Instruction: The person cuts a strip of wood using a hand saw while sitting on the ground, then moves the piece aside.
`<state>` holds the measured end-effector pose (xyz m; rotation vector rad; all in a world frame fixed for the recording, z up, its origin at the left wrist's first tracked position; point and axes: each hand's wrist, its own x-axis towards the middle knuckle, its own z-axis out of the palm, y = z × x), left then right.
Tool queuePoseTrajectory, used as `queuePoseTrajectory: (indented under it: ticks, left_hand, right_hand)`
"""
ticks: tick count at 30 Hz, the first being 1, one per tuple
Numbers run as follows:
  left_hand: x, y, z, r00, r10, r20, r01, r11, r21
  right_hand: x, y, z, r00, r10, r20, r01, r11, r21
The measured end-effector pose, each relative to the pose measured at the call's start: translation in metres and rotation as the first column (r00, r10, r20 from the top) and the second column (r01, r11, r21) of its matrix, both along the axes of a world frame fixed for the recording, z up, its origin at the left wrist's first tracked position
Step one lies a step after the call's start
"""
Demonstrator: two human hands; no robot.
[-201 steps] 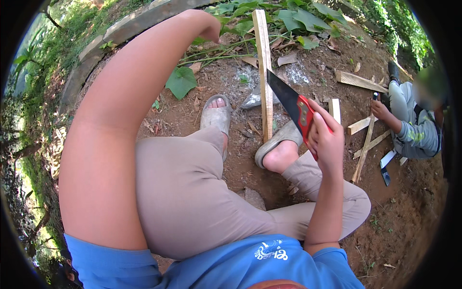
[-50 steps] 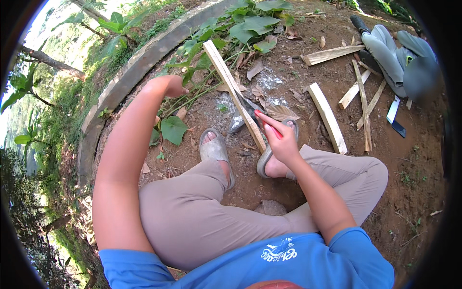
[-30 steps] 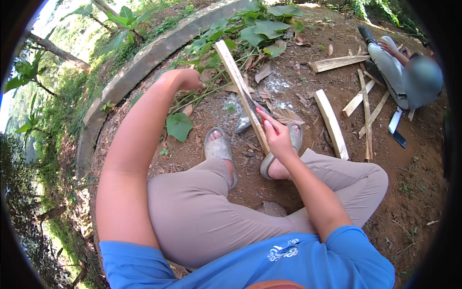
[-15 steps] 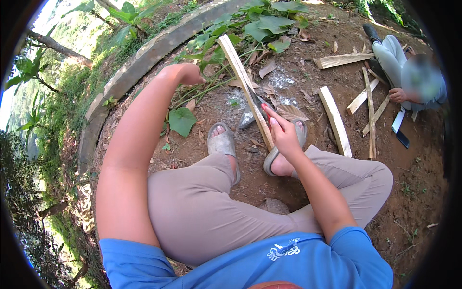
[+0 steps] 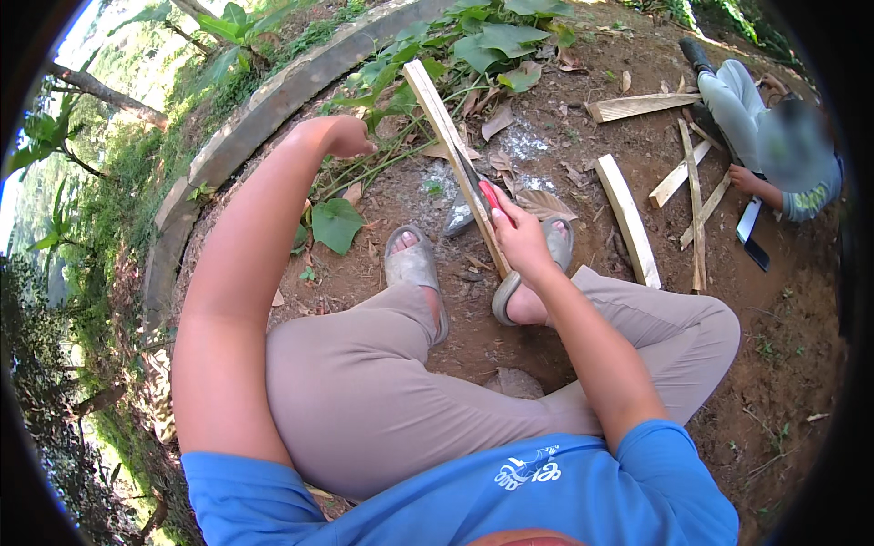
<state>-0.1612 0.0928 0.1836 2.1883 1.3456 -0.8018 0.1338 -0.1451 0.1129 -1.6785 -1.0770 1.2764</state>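
My right hand (image 5: 523, 242) is wrapped round the red handle of a bladed hand tool (image 5: 489, 193). Its dark, narrow blade lies along a long pale wooden strip (image 5: 435, 109); I cannot tell whether it is a saw or a knife. The strip slants away from me, its near end beside my right sandal (image 5: 507, 296). Left of the strip's far part, my left hand (image 5: 348, 137) hangs with bent wrist and curled fingers, apart from the wood. Whatever it may hold is hidden. A grey pointed piece (image 5: 458, 220) lies on the ground by the strip.
A thick wooden piece (image 5: 628, 223) lies to the right, with several thinner strips (image 5: 699, 209) beyond it. Another person (image 5: 742, 96) sits at the far right, near a dark-and-white flat object (image 5: 752, 237). Leafy vines (image 5: 473, 55) and a curved concrete edging (image 5: 246, 114) border the far left.
My right hand and the tool have shifted slightly along the strip, away from me. The whole view has moved a little; my left hand stays curled in much the same place.
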Motion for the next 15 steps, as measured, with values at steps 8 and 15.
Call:
queuePoseTrajectory:
  ticks: [8,15]
  left_hand:
    - [-0.021,0.007,-0.009,0.995,0.038,-0.097,-0.041,0.999,-0.029]
    - [-0.008,0.0,-0.011,0.997,0.015,-0.079,-0.017,0.999,-0.031]
  right_hand:
    - [0.035,-0.033,0.048,0.995,0.098,-0.022,-0.1,0.988,-0.115]
    - [0.005,-0.006,-0.021,0.993,0.092,0.077,-0.092,0.996,0.004]
